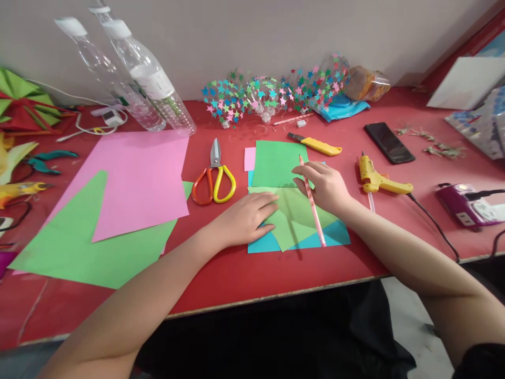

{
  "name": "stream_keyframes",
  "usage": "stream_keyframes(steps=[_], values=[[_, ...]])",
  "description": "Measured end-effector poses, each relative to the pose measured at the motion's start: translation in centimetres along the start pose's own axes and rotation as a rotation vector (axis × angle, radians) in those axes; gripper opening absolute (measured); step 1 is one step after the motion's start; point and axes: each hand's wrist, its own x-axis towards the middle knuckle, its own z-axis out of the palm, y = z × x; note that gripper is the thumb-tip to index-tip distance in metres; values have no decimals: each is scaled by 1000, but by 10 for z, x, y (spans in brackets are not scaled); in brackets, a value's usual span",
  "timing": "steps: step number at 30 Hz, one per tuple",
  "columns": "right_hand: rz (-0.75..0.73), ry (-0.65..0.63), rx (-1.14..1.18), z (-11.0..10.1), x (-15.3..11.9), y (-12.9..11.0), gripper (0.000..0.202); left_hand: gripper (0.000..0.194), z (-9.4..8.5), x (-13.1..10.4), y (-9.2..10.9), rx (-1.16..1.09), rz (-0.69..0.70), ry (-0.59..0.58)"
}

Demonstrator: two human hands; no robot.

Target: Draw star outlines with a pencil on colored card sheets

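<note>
My left hand point(250, 217) lies flat with its fingers stretched over the left part of a light green paper sheet point(286, 210). A pink patterned pencil point(313, 208) is held in my right hand point(324, 185), its dark tip pointing away from me and its other end toward me. That hand rests over the right side of a darker green square of paper point(276, 163). Beneath the light green sheet is a blue sheet point(339, 235). A small pink paper piece point(249, 159) shows at the stack's left edge.
Scissors point(214, 173) and a yellow cutter knife point(321, 146) lie near the papers. Large pink sheets point(145, 179) spread left, under tall plastic bottles point(158, 79). A yellow glue gun point(379, 180), phone point(389, 142) and purple power socket point(465, 202) sit right. Star decorations point(268, 95) stand behind.
</note>
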Motion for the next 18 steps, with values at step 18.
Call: stream_keyframes(steps=[18], values=[[1,-313,-18,15,-4,13,34,37,-8,0,9,-103,35,-72]])
